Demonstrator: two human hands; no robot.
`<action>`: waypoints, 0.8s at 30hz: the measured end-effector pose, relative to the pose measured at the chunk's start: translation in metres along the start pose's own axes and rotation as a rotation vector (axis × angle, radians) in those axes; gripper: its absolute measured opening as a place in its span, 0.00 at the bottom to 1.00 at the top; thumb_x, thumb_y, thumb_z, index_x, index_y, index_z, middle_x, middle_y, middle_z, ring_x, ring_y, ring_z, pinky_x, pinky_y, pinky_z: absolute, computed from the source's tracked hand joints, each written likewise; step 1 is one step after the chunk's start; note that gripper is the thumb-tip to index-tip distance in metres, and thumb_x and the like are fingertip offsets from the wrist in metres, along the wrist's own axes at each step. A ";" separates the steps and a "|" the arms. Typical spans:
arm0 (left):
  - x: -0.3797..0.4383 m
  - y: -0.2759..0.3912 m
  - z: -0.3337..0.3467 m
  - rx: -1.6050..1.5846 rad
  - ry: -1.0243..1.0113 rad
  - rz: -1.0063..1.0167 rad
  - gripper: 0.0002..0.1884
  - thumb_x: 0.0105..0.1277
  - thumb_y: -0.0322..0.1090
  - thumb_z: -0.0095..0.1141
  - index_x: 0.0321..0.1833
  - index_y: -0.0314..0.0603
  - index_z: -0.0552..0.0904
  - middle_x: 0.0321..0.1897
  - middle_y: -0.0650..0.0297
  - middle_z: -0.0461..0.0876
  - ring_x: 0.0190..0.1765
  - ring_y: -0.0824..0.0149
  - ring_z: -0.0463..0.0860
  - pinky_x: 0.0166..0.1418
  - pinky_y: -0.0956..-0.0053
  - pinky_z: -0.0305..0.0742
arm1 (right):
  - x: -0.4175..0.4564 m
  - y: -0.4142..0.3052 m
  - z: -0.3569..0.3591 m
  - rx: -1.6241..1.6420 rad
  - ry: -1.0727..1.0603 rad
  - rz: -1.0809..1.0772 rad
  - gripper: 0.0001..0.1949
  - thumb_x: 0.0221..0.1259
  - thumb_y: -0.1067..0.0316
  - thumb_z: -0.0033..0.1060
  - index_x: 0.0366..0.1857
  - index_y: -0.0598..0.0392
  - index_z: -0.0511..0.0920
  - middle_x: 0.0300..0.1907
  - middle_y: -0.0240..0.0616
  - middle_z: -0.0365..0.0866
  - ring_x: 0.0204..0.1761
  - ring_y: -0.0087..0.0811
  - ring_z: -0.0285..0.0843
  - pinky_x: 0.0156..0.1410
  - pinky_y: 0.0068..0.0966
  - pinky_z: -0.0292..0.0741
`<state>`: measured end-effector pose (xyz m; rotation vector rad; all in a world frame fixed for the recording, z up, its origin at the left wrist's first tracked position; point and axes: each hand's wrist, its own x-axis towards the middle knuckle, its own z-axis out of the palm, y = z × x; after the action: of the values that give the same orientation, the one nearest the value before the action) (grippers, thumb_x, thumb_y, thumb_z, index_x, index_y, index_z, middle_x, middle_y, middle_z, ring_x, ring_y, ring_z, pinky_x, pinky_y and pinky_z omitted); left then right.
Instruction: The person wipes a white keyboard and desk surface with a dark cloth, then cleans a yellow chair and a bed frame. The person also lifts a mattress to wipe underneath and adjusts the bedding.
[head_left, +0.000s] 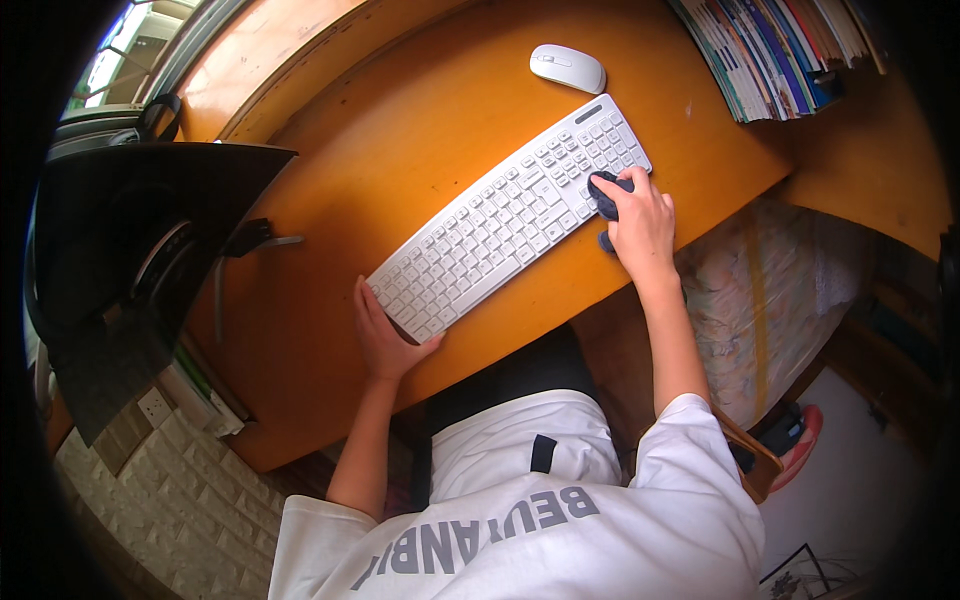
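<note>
A white keyboard (487, 231) lies slanted across the orange-brown wooden desk (420, 142). Its left end sits between the thumb and fingers of my left hand (386, 345). At the opposite end, my right hand (643, 225) presses a bunched dark blue cloth (602, 196) onto the keys by the near right corner. Part of the cloth hangs below the hand, over the desk surface, and the palm hides the rest. Just beyond the keyboard's far right corner is a white mouse (568, 68).
A black monitor (142, 247) on a stand occupies the desk's left side, near a window (124, 60). A row of books (772, 56) stands at the far right. Right of my arm is a patterned fabric cover (720, 315). A wall socket (154, 407) shows at lower left.
</note>
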<state>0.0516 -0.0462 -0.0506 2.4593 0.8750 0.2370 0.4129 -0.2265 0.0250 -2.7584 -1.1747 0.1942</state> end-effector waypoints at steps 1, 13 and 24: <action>0.000 0.000 0.000 0.002 -0.001 -0.007 0.74 0.38 0.56 0.83 0.83 0.36 0.45 0.79 0.37 0.51 0.77 0.36 0.61 0.76 0.45 0.64 | 0.000 0.002 -0.007 -0.031 -0.029 0.022 0.21 0.51 0.78 0.67 0.50 0.42 0.90 0.50 0.39 0.79 0.50 0.42 0.82 0.56 0.39 0.72; 0.000 0.000 -0.001 -0.033 0.000 -0.001 0.74 0.39 0.54 0.83 0.84 0.36 0.44 0.80 0.36 0.51 0.78 0.35 0.60 0.77 0.45 0.63 | 0.007 0.025 -0.016 1.448 -0.066 0.516 0.15 0.73 0.63 0.64 0.59 0.55 0.82 0.52 0.36 0.85 0.53 0.32 0.84 0.58 0.30 0.79; 0.001 0.001 0.001 -0.042 0.032 0.005 0.73 0.39 0.56 0.82 0.84 0.35 0.46 0.79 0.36 0.52 0.77 0.34 0.61 0.76 0.46 0.64 | 0.006 0.016 0.002 1.279 -0.012 0.472 0.17 0.67 0.63 0.70 0.53 0.63 0.83 0.41 0.34 0.86 0.42 0.27 0.84 0.51 0.26 0.80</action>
<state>0.0532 -0.0469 -0.0512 2.4250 0.8689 0.2942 0.4279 -0.2327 0.0201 -1.7669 -0.1526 0.7029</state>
